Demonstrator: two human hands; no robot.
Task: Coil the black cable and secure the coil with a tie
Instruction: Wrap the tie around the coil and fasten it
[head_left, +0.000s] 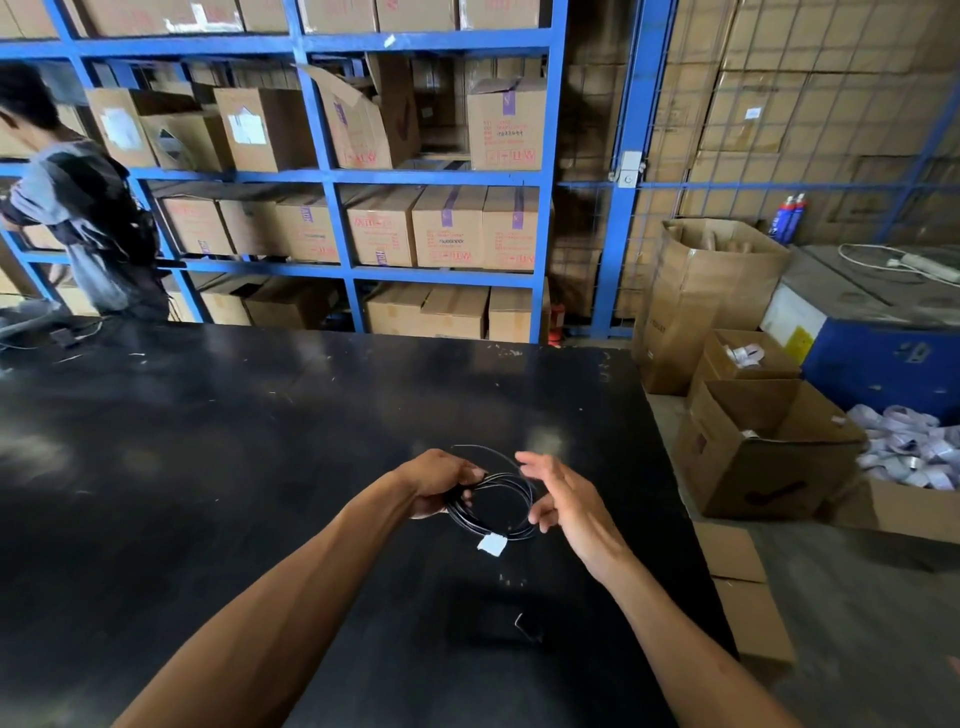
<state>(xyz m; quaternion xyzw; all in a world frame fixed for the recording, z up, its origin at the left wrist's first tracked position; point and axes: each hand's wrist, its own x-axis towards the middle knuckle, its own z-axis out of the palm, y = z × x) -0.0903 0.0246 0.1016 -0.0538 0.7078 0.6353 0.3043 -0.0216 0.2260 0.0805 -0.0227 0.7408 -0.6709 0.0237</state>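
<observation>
A thin black cable (511, 486) hangs in several loose loops above the black table (260, 441). My left hand (441, 483) is shut on the left side of the loops. A small white label (492, 544) hangs from the bottom of the coil. My right hand (558, 493) is just right of the coil, fingers spread and blurred, its thumb close to the loops; I cannot tell whether it touches them. One strand arcs up above the coil between both hands. A small dark bent piece (527, 626) lies on the table nearer to me.
The table's right edge (675, 493) is close to my right hand. Open cardboard boxes (753, 452) and a pile of white labels (914, 452) sit on the floor to the right. Blue shelving (322, 176) with cartons stands behind. A person (83, 208) stands at the far left.
</observation>
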